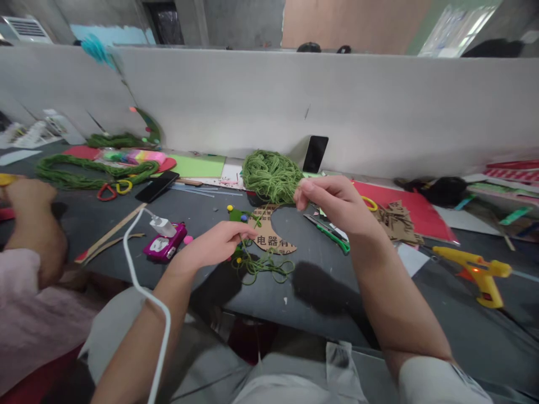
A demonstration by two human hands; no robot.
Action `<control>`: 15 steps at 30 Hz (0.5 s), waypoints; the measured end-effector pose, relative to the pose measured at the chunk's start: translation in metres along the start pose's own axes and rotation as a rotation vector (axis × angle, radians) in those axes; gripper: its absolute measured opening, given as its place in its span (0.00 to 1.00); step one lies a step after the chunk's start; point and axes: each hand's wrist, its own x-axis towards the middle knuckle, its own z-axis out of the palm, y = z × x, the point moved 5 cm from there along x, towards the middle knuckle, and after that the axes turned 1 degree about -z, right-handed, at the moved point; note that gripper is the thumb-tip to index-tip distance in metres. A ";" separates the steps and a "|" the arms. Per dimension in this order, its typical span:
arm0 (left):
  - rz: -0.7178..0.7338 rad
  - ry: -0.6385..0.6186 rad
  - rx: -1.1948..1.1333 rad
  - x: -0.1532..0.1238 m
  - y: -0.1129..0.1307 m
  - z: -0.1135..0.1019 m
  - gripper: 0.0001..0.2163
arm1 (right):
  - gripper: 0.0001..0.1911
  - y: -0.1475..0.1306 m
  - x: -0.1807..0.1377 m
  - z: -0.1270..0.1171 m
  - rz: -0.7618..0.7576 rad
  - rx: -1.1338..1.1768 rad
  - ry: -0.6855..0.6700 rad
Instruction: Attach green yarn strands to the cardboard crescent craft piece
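Observation:
A crescent-shaped piece of printed cardboard point(269, 240) lies on the table, its left part covered in green with small coloured pom-poms. My left hand point(219, 242) is at its left side, fingertips pinched on green yarn point(263, 266) that spills in loose loops toward the front. Raised above the table to the right, my right hand point(332, 203) is closed in a pinch; whatever is between its fingers is too small to make out. Behind the crescent sits a large tangled bundle of green yarn point(272, 175).
A green utility knife point(330, 233) lies right of the crescent. A yellow glue gun point(480, 272) with a lit light is farther right. At left are a purple box with a white plug point(163, 227), its white cable, scissors point(114, 189) and a phone point(158, 186). Another person's arm point(33, 230) rests far left.

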 end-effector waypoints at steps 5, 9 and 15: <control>-0.017 -0.071 -0.038 0.002 -0.001 0.005 0.23 | 0.20 -0.026 -0.009 0.011 -0.083 0.075 -0.132; -0.017 -0.098 -0.181 0.005 0.002 0.010 0.23 | 0.17 -0.051 -0.017 0.020 -0.155 0.089 -0.237; -0.023 -0.140 -0.731 0.014 0.000 0.021 0.27 | 0.16 -0.082 -0.032 0.047 -0.341 0.065 -0.539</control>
